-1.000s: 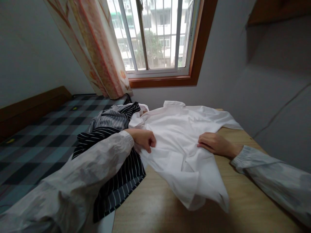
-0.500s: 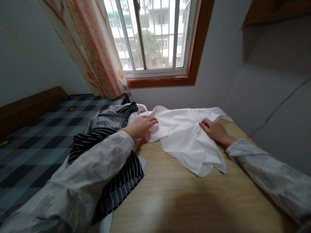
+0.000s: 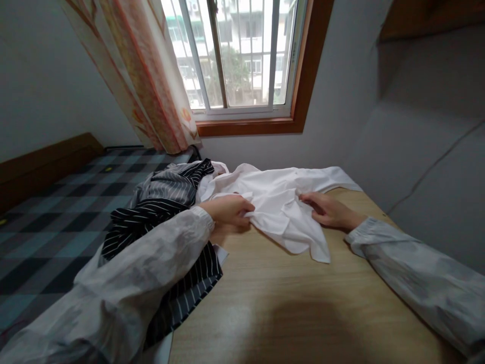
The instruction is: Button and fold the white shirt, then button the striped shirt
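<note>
Left grip (image 3: 229, 210) was clamped on the near edge of the shirt (image 3: 273, 202), its fingers curled together; the right grip (image 3: 331, 210) touched the shirt's right side at the fingertips, and whether these were pinched together could not be told. Nearest lay the bare wood of the worktop (image 3: 227, 303), pale and grained. Over its far half the shirt was spread: plain white, thin, rumpled into shallow creases. One loose flap lay between the grips, its tip pointing toward the viewer and a little right. The shirt's long axis ran left to right, its flatter end reaching toward the far right. At left it met a striped cloth (image 3: 151, 217), black with white lines. Beyond that stretched a bed (image 3: 56, 217), checked blue-grey and black, bearing yellow marks too small to read. Farther back, a floral curtain (image 3: 159, 91) hung beside the window (image 3: 246, 55), whose right frame carried tiny, unreadable marks.
</note>
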### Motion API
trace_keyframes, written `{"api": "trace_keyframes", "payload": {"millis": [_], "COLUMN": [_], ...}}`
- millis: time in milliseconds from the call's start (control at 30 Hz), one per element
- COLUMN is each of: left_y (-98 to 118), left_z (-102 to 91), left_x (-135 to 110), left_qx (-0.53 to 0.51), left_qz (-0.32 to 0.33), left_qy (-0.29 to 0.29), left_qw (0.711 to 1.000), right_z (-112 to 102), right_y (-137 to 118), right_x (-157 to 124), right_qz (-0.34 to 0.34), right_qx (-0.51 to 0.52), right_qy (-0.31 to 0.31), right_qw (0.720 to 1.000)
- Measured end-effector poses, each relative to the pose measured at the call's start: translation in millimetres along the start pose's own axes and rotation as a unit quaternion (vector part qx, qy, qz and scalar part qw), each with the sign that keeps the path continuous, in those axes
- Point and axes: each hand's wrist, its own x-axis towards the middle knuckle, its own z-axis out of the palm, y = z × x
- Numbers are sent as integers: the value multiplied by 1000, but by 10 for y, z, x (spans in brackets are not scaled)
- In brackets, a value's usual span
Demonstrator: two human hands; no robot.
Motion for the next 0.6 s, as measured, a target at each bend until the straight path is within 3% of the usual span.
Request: {"api": "trace_keyframes", "payload": {"millis": [100,300,467,600], "left_y": [-137,-300,-423,-551], "left_z": [-130,-143,-88,-47], "left_x": [-87,-203,-266,-231], "left_qx": [-58,-119,-140,-136], "left_qz": [-13,-63,-65,-71], "left_qy": [7,32,-3,69], "left_qw": [998,990,988,986], "right_z": [-59,-42,-98,-107], "right_y": [53,-18,-62,-33], "right_x": [-51,-44,-161,-112], "right_qz": [-56,-12,144,230], "right_qx": [4,31,103,203], "right_qy": [-37,-2,99,167], "right_qw": [998,999,979,937]}}
